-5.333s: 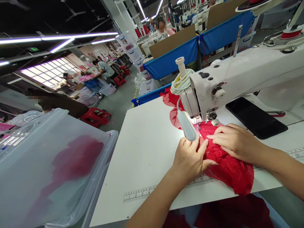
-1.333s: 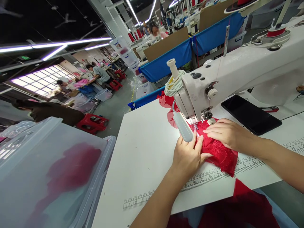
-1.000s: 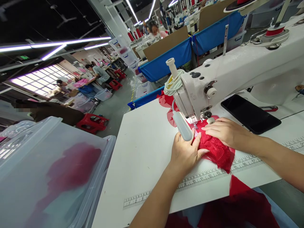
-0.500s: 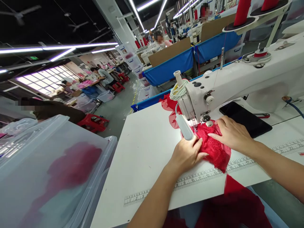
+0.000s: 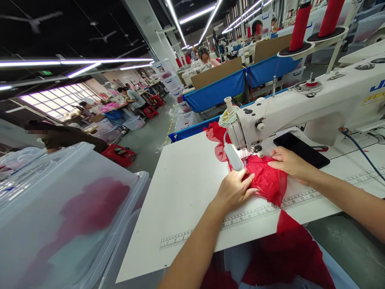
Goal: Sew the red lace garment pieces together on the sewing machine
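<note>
A red lace fabric [image 5: 266, 181] lies under the needle of a white sewing machine [image 5: 303, 105] on a white table [image 5: 186, 192]. My left hand [image 5: 234, 189] lies flat on the fabric's left edge, fingers stretched out, just below the machine's small lamp [image 5: 233, 156]. My right hand [image 5: 288, 163] presses flat on the fabric to the right of the needle, fingers extended. More red fabric [image 5: 285, 253] hangs off the table's front edge into my lap.
A black phone [image 5: 300, 144] lies on the table behind my right hand. A clear plastic bin [image 5: 60, 216] with red cloth stands at the left. Two red thread cones [image 5: 315, 20] sit above the machine. Other people work at rows of stations farther back.
The fabric has fed back under the needle, so less of it lies on the table. Both hands have followed it toward the machine. The camera has tilted up.
</note>
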